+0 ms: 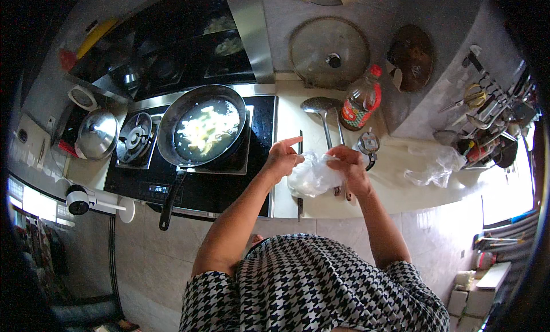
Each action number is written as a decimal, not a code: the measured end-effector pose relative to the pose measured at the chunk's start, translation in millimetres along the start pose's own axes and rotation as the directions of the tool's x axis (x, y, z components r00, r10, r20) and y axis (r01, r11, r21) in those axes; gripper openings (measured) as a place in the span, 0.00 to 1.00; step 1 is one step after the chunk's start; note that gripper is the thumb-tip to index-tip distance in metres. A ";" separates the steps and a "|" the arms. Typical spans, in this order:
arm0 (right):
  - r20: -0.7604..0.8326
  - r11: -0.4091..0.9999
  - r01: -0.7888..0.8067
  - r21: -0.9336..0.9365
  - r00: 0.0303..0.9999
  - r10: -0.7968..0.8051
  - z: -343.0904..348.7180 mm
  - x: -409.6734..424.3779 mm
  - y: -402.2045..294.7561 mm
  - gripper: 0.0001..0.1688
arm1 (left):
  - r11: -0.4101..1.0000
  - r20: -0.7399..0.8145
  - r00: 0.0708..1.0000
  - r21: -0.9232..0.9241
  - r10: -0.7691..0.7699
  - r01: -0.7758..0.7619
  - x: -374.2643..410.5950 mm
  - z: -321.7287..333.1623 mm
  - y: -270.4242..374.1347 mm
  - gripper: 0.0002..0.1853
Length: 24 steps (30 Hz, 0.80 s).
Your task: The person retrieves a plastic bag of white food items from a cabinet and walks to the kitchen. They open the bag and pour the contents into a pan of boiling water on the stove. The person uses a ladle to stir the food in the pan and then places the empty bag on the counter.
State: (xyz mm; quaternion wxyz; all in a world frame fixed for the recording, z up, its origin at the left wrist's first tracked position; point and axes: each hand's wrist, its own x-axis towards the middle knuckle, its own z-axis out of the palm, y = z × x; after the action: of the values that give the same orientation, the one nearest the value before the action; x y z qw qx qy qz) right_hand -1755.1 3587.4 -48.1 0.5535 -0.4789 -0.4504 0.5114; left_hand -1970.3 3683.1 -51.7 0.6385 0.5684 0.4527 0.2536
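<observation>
A thin translucent plastic bag [313,177] hangs between my two hands over the counter, with something whitish inside that I cannot make out. My left hand [281,160] pinches one side of its top, index finger stretched out. Fingers of my right hand [350,166] grip the opposite side. Under the bag lie a pair of dark chopsticks [300,206] and the handles of a slotted skimmer [320,105] and another long-handled utensil. Left of my hands, a deep frying pan [167,138] sits on the hob, holding pale sliced food [206,130] in liquid.
A red-capped bottle [362,102] and a small lidded jar [368,142] stand beyond my right hand. A large glass lid [330,52] leans at the back wall. Another plastic bag [438,164] lies right. The pan's handle [172,201] juts past the hob's front edge. A lidded pot [98,134] stands far left.
</observation>
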 end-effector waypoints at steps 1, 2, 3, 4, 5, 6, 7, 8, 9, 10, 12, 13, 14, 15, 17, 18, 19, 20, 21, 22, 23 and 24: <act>0.036 1.000 0.007 0.002 0.999 -0.007 -7.9 0.1 3.3 0.10 | 0.995 -0.082 0.995 0.083 0.061 -0.054 1.9 0.4 -3.8 0.36; 0.073 1.000 0.013 0.005 0.997 -0.014 -16.0 1.7 9.5 0.10 | 0.980 -0.158 0.979 0.170 0.128 -0.100 7.5 2.6 -10.7 0.36; 0.104 1.000 0.021 0.007 0.994 -0.022 -20.4 2.4 12.3 0.10 | 0.955 -0.220 0.955 0.260 0.200 -0.141 11.0 5.4 -12.1 0.36; 0.045 1.000 -0.008 0.005 0.999 0.007 -16.1 -0.9 10.4 0.09 | 0.809 -0.259 0.818 0.463 0.513 -0.361 11.4 6.0 -14.8 0.35; 0.021 0.999 -0.048 -0.001 0.999 0.048 -24.1 -1.6 20.2 0.09 | 0.801 -0.225 0.821 0.457 0.525 -0.387 10.0 7.7 -18.7 0.36; -0.022 0.996 -0.085 -0.008 0.996 0.085 -45.0 -2.5 36.1 0.09 | 0.789 -0.175 0.823 0.444 0.541 -0.424 -4.9 19.0 7.8 0.38; -0.051 0.992 -0.124 -0.011 0.991 0.123 -54.7 -1.8 48.4 0.10 | 0.779 -0.136 0.822 0.434 0.554 -0.453 -15.1 24.8 22.2 0.39; -0.099 0.988 -0.153 0.006 0.983 0.153 -54.8 1.8 53.3 0.12 | 0.769 -0.089 0.793 0.330 0.602 -0.547 -15.6 27.4 22.6 0.40; -0.167 0.995 -0.063 -0.078 0.985 0.049 -51.0 1.8 51.3 0.11 | 0.829 -0.083 0.834 0.202 0.545 -0.521 -20.7 31.8 34.9 0.40; -0.232 0.985 0.024 -0.170 0.971 -0.064 -44.7 0.0 43.5 0.11 | 0.871 -0.062 0.870 0.070 0.490 -0.486 -29.4 39.3 59.7 0.40; -0.313 0.842 0.189 -0.506 0.869 -0.383 -16.2 -7.4 -4.0 0.07 | 0.837 -0.044 0.836 0.042 0.547 -0.546 -32.3 44.9 89.5 0.41; -0.223 0.742 0.321 -0.588 0.818 -0.531 -0.3 -14.9 -41.6 0.07 | 0.753 -0.033 0.758 0.142 0.652 -0.642 -27.1 45.6 100.5 0.42; -0.123 0.617 0.440 -0.653 0.742 -0.659 13.6 -23.3 -77.3 0.08 | 0.651 -0.004 0.669 0.237 0.743 -0.721 -23.6 47.0 110.2 0.42; -0.023 0.469 0.529 -0.707 0.645 -0.764 20.9 -30.7 -100.8 0.09 | 0.652 0.037 0.676 0.234 0.736 -0.722 -21.5 53.9 120.1 0.43; 0.221 0.372 0.631 -0.681 0.662 -0.716 30.6 -33.8 -117.1 0.13 | 0.653 0.116 0.689 0.240 0.715 -0.718 -20.3 62.2 139.7 0.44; 0.250 0.332 0.618 -0.712 0.665 -0.704 34.3 -34.7 -125.8 0.18 | 0.571 0.112 0.648 0.377 0.754 -0.729 -21.7 59.9 150.5 0.43; 0.325 0.241 0.605 -0.759 0.673 -0.665 27.1 -32.0 -129.1 0.21 | 0.591 0.140 0.659 0.336 0.739 -0.733 -27.3 53.2 165.6 0.42; 0.337 0.221 0.590 -0.777 0.686 -0.645 20.9 -29.7 -131.6 0.23 | 0.597 0.140 0.664 0.330 0.735 -0.731 -30.0 49.0 179.4 0.41; 0.358 0.209 0.589 -0.781 0.695 -0.623 19.7 -27.4 -130.8 0.25 | 0.608 0.125 0.675 0.340 0.727 -0.718 -35.3 41.5 189.1 0.41; 0.407 0.163 0.582 -0.797 0.716 -0.567 17.8 -28.6 -133.2 0.26 | 0.603 0.136 0.674 0.343 0.726 -0.720 -39.6 37.9 198.2 0.39; 0.451 0.115 0.576 -0.810 0.735 -0.507 15.8 -30.8 -137.2 0.28 | 0.569 0.146 0.672 0.423 0.726 -0.705 -40.6 34.1 204.4 0.39; 0.488 0.065 0.570 -0.819 0.753 -0.441 13.2 -32.7 -141.1 0.30 | 0.531 0.155 0.673 0.498 0.724 -0.686 -39.3 30.7 208.9 0.38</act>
State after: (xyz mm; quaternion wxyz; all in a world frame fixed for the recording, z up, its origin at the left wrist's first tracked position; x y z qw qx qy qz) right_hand -1751.4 3553.1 93.2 0.2739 -0.4902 -0.8254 -0.0591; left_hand -1921.9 3681.9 157.6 0.2874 0.8419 0.2571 0.3774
